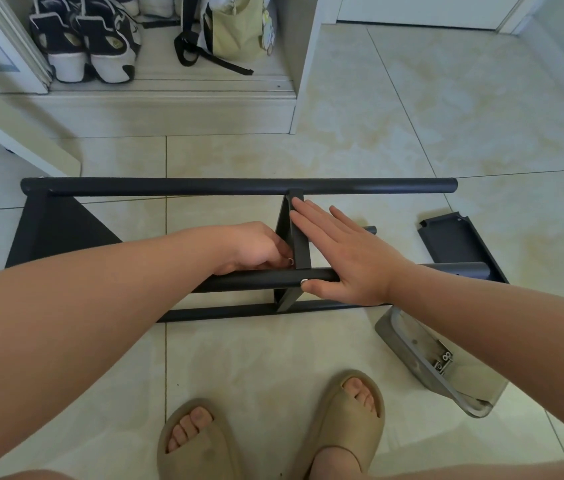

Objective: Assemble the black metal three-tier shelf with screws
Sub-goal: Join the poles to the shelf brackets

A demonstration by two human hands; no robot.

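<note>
The black metal shelf frame lies on its side on the tiled floor, with long round tubes running left to right. A middle shelf panel stands on edge between the tubes. My right hand lies flat with straight fingers against that panel's right face, and its thumb presses by a silver screw on the near tube. My left hand has its fingers curled at the panel's left side, pinching something small and metallic that I cannot identify. A loose black shelf panel lies at the right.
A grey tray holding small screws and hardware sits on the floor at the lower right. An open cabinet with shoes and a bag stands behind the frame. My feet in beige slippers are below the frame.
</note>
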